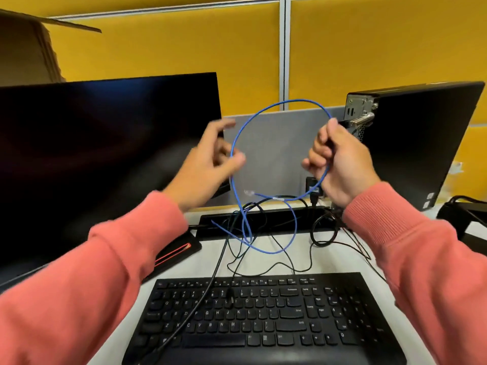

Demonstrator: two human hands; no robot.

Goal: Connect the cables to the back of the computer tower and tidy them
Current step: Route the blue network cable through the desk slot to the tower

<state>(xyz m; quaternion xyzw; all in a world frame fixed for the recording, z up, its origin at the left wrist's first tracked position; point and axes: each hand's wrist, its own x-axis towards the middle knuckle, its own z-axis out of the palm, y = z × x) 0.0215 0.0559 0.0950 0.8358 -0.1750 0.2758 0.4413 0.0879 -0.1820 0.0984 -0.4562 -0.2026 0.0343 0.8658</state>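
A thin blue cable (266, 108) arcs in a big loop between my two raised hands. My right hand (340, 164) grips the loop's right side in a fist. My left hand (210, 164), blurred by motion, has its thumb and fingers at the loop's left side; whether it pinches the cable is unclear. The cable's lower end drops into a tangle of black cables (266, 227) on the desk, with a clear plug (249, 192) hanging there. The black computer tower (421, 143) stands at the right, its rear ports (359, 111) facing left, just beyond my right hand.
A dark monitor (105, 159) fills the left. A black keyboard (263, 317) lies at the front with a black cable draped across it. A black power strip tray (263, 219) runs along the grey partition (276, 154). Another black device (463, 214) sits at the far right.
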